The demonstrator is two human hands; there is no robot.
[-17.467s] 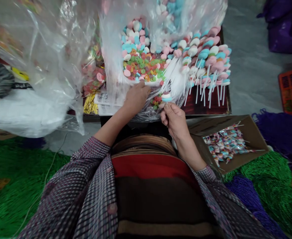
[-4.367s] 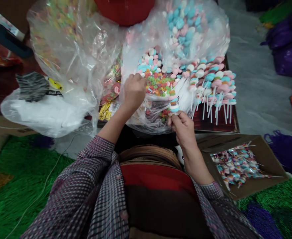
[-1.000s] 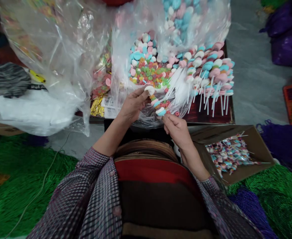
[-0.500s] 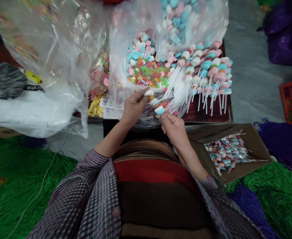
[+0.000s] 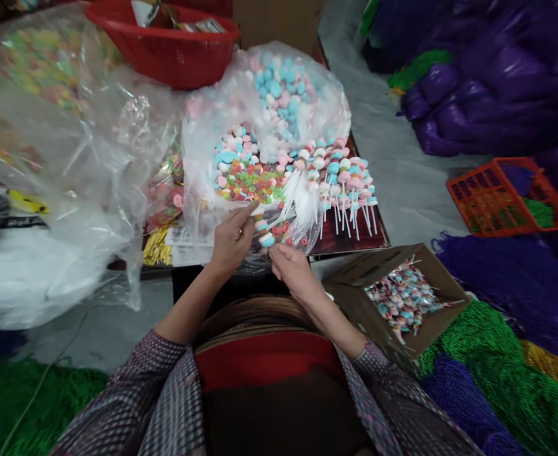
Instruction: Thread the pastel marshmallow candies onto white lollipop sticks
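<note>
A candy skewer [image 5: 265, 233] with blue, white and orange pieces slants between my hands over the front edge of the table. My right hand [image 5: 292, 265] pinches its lower end. At its upper end, my left hand [image 5: 235, 235] has its fingers closed around the top piece, which they mostly hide. Just beyond lie loose ring gummies [image 5: 250, 180] and pink, white and blue candies on clear plastic. White sticks [image 5: 302, 197] are bunched to the right of them. Finished candy skewers [image 5: 348, 180] are piled at the table's right side.
A red basin [image 5: 169, 54] stands at the back left, behind large clear bags [image 5: 102, 164]. Right of my body, a cardboard box [image 5: 437, 272] holds wrapped candy skewers. Farther right are an orange crate [image 5: 485, 199], purple bags [image 5: 488, 82] and green and purple strands.
The view has swung, so the table sits lower and further left and the red basin shows fully. My left fingers have closed over the top white piece. My right hand still grips the lower end.
</note>
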